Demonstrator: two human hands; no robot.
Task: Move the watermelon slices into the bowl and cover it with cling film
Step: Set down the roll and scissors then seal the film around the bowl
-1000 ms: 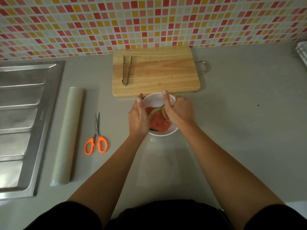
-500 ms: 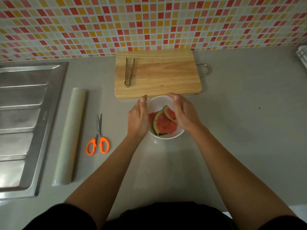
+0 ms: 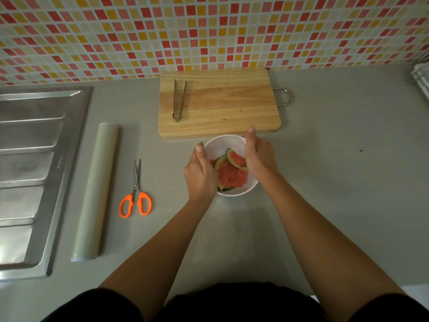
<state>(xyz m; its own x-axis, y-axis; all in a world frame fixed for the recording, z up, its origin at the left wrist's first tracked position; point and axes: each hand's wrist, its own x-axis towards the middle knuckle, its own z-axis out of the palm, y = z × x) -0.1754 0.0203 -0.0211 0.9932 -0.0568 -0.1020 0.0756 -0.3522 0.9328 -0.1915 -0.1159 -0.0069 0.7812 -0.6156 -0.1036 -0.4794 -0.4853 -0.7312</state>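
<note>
One head-worn wide-angle view looks steeply down and forward over the grey tabletop [image 3: 336,182], forearms entering from the near edge, tiled wall [image 3: 209,31] far.

Between the fingers [image 3: 199,151], the bowl [image 3: 224,142] was smooth with a soft gloss. The slices [image 3: 232,176] in it had wet-looking flesh and a dull rind. Just beyond the fingers lay a board [image 3: 232,108] of pale, matt, grained wood, carrying dull metal tongs [image 3: 175,117]. Left of the fingers, the scissors [image 3: 136,187] had metal blades and glossy plastic handles, the roll [image 3: 97,189] was pale translucent film, and the drainer [image 3: 34,159] was brushed metal. The surface [image 3: 336,182] was smooth and matt.
</note>
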